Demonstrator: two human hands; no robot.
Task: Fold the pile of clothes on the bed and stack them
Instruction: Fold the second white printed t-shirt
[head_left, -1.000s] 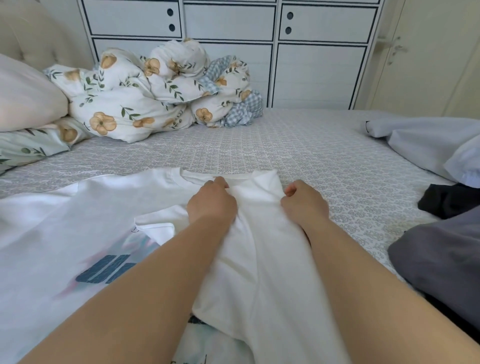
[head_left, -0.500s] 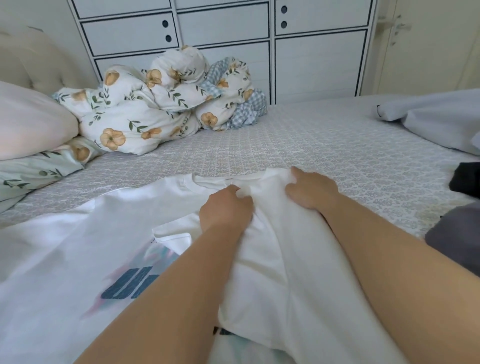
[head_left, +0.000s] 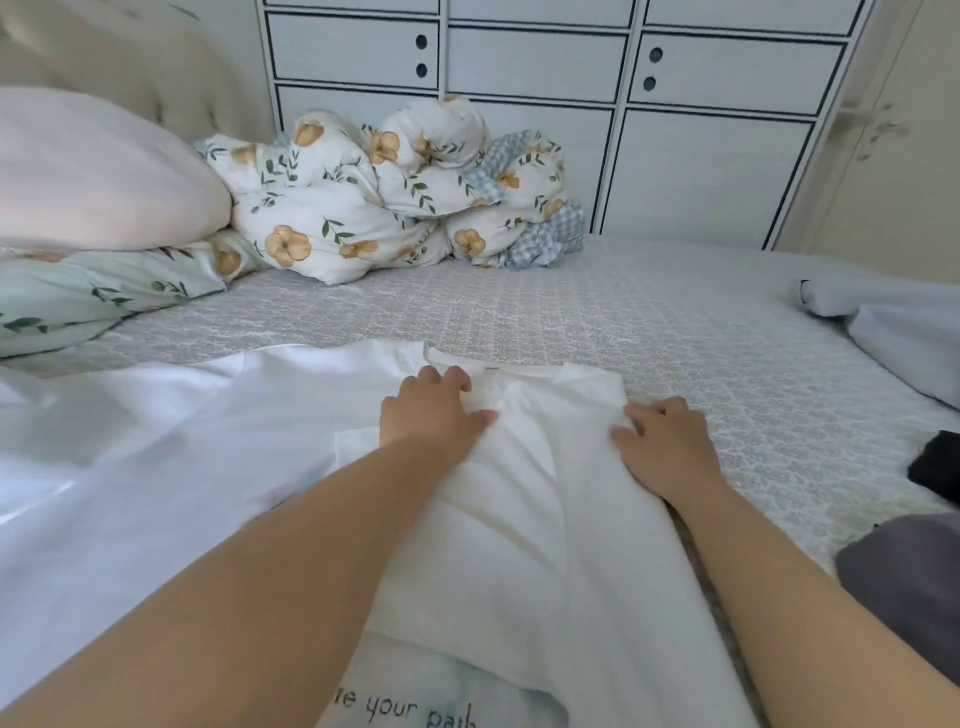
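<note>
Lettering (head_left: 410, 709) printed on the white T-shirt (head_left: 545, 519) is cut off at the lower frame edge and partly covered by a folded-over flap, so only a few words show. The shirt lies flat on the bed (head_left: 649, 322), along its near edge, collar pointing away. The left hand (head_left: 431, 410) rests palm-down just below the collar, fingers loosely spread on the cloth; the right hand (head_left: 667, 441) lies flat on the shirt's right edge, fingers straight and slightly apart. At the bed's right edge, a grey garment (head_left: 904, 582), a black one (head_left: 935, 465) and a pale one (head_left: 893, 322) are cropped. Farther off, a floral duvet (head_left: 363, 208) is bundled beside pillows (head_left: 93, 176) at the far-left corner.
</note>
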